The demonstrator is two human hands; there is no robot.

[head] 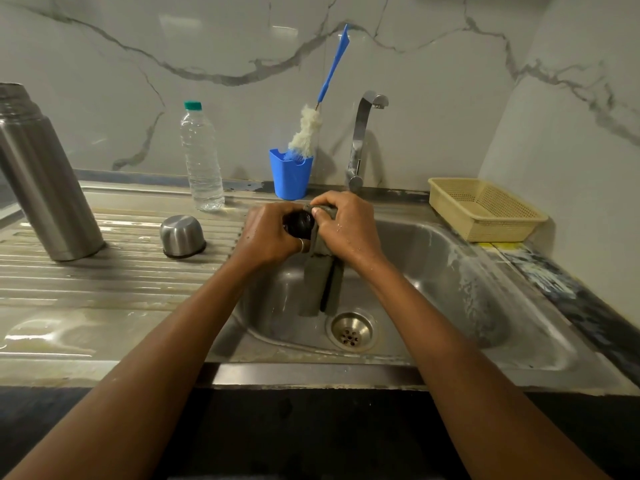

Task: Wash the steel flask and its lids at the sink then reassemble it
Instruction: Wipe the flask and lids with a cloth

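Both hands work over the sink (450,258): left hand (268,237) fingers clench the small, wet, slippery black lid (298,224); right hand (349,225) fingers pinch a limp grey cloth (320,282) against it.

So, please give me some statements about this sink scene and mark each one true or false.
1. The steel flask stands upright on the draining board. True.
2. The steel cup lid lies inside the sink basin. False: it sits mouth down on the draining board, beside the flask.
3. The left hand holds a dark round lid while the right hand presses a grey cloth against it. True.
4. Water is running from the tap. False: no stream is visible.
5. The bottle brush stands in the yellow basket. False: it stands in the blue cup.
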